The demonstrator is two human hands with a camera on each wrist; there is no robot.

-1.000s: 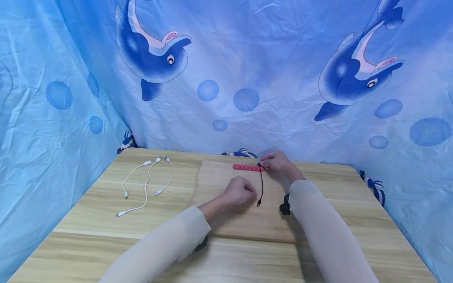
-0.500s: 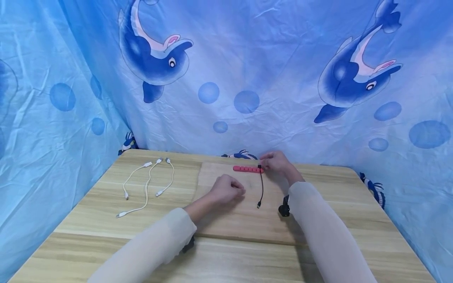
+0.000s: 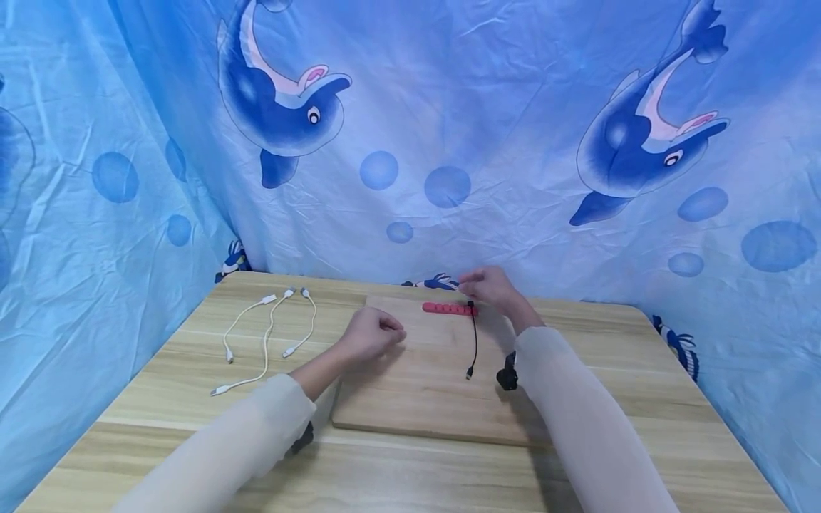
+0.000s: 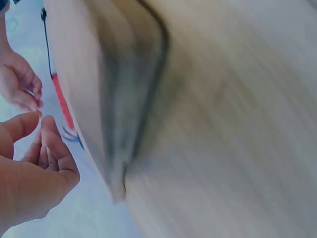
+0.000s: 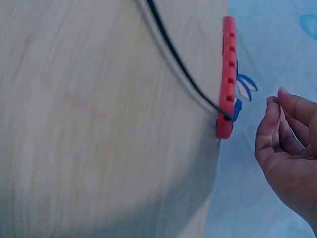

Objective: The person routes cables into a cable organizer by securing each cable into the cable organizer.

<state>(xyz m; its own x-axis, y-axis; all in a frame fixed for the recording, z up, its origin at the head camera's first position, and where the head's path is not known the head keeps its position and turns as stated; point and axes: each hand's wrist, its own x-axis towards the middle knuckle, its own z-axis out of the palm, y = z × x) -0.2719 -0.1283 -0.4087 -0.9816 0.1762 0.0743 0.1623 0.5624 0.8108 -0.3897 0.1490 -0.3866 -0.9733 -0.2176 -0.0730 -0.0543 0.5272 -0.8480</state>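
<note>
A red cable-clip strip lies at the far edge of a wooden board. A short black cable sits in its rightmost slot and trails toward me on the board. My right hand hovers just behind the strip's right end, fingers loosely curled and holding nothing. My left hand is curled into a fist over the board's left edge, empty.
Three white short cables lie on the table left of the board. Blue dolphin-print cloth hangs close behind and on both sides. A black wrist camera sits under my right forearm.
My left hand has moved left from beside the black cable to the board's left edge. My right hand has lifted off the strip's end and let go of the cable.
</note>
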